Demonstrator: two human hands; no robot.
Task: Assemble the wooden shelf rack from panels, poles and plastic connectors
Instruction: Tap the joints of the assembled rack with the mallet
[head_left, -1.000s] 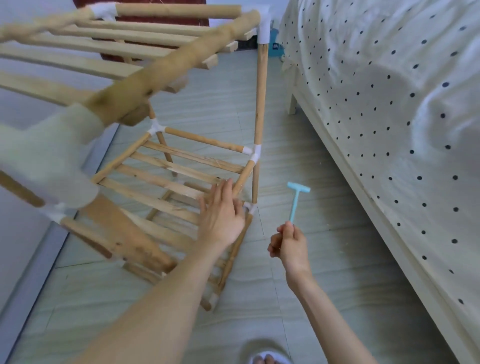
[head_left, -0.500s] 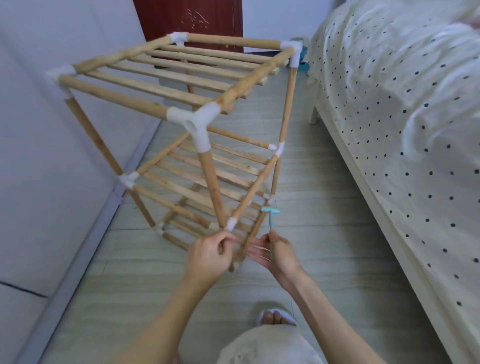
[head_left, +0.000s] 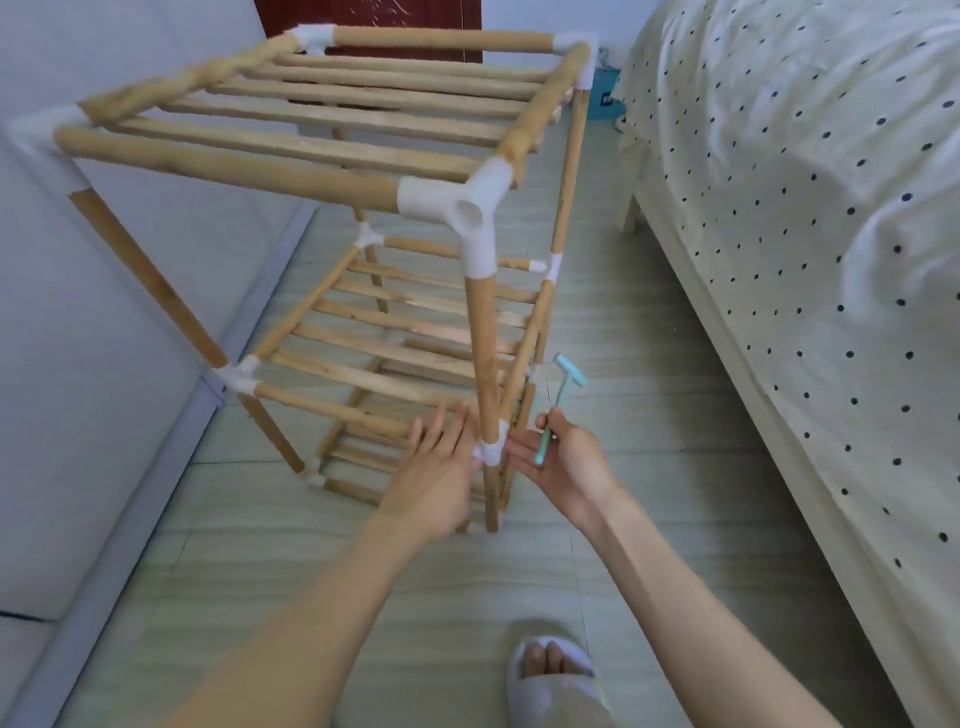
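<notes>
Nearest, the left hand (head_left: 436, 467), fingers straight, braces the white plastic connector (head_left: 491, 451) at the near corner of the upright wooden slatted shelf rack (head_left: 332, 156). The right hand (head_left: 563, 462) flanks it, loosely holding a small turquoise plastic hammer (head_left: 558, 400), probably to steady that joint.

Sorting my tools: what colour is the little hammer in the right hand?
Light blue-green, the hammer, best seen in the head view.

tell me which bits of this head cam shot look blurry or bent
Head view: the far left top rail of the rack is smeared by motion blur, while the near white connector and both hands stay fairly sharp; the wide-angle lens splays the poles outward and curves the bed edge; the light is soft and even, with no glare and only faint shadows on the floor.
</notes>
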